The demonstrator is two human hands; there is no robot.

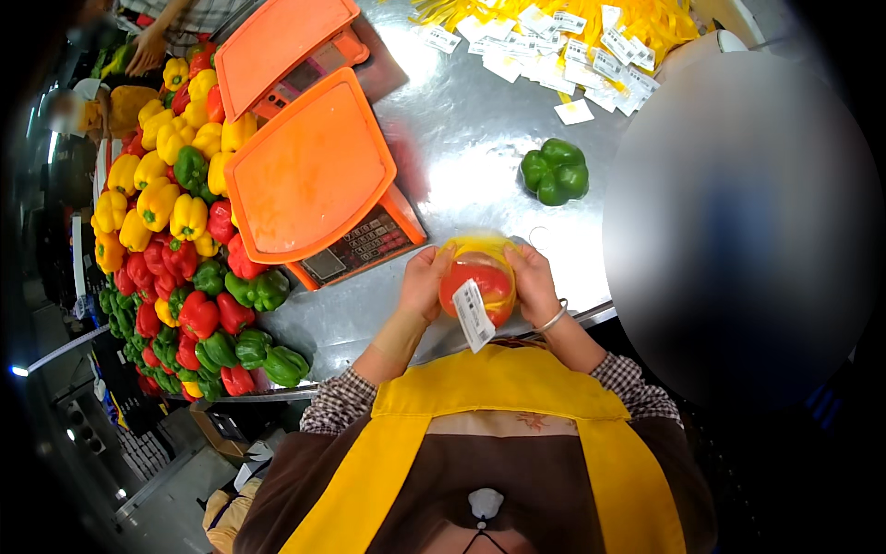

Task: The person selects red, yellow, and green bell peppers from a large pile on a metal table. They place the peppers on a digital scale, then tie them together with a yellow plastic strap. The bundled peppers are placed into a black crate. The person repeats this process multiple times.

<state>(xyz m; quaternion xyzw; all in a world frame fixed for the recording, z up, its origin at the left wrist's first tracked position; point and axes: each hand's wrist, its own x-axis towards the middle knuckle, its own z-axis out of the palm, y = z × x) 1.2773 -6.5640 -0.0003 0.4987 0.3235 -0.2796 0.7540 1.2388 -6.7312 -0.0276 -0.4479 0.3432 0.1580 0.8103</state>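
My left hand (423, 284) and my right hand (533, 280) grip the two sides of a yellow mesh net bag (479, 244) close to my apron. Inside the net is a red bell pepper (477, 280), and yellow strands lie at its lower right. A white printed label (474, 317) hangs over the front of the net. On the metal table ahead, to the right of the hands, rests a green bell pepper (555, 172).
An orange scale (311, 166) stands at the left, another orange scale (287, 52) behind it. Yellow, red and green bell peppers (158, 204) are heaped further left. Yellow nets with white labels (540, 48) lie at the back. A co-worker's hand (147, 50) is at the upper left.
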